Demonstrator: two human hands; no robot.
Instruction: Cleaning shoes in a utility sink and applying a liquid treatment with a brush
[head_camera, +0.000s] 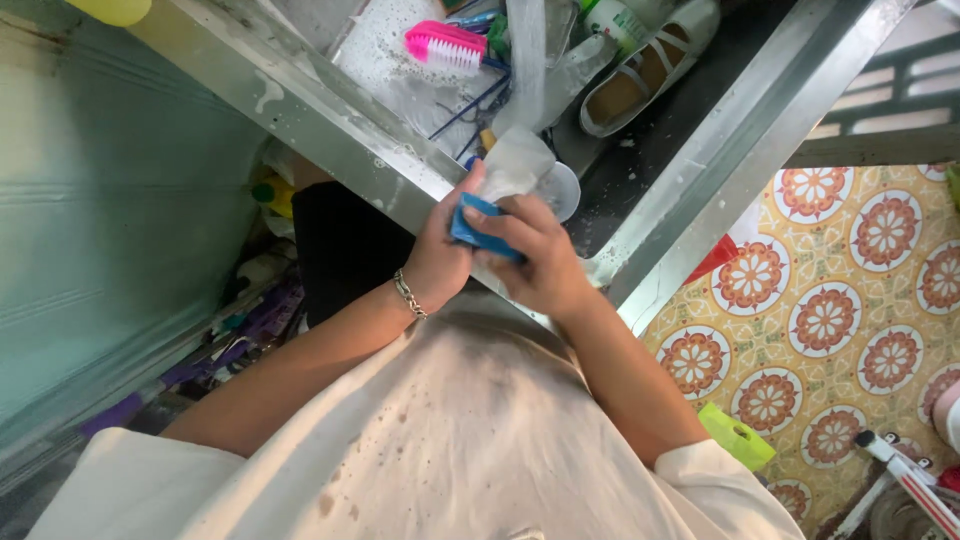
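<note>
Both hands meet over the sink (700, 150) edge; the right hand (545, 265) closes its fingers around a blue brush (480, 225), pressed against a white shoe (520, 165); the left hand (440, 255) grips that shoe; a pink brush (445, 45) lies further back.

1. The person wears a pale cream short-sleeved shirt (450, 440), loose over the chest and shoulders.
2. Small brown spots and a faint greyish smudge mark the shirt front.
3. A thin silver chain bracelet (408, 294) circles the left wrist.
4. Both forearms are bare below the sleeves; no rings show on the fingers.
</note>
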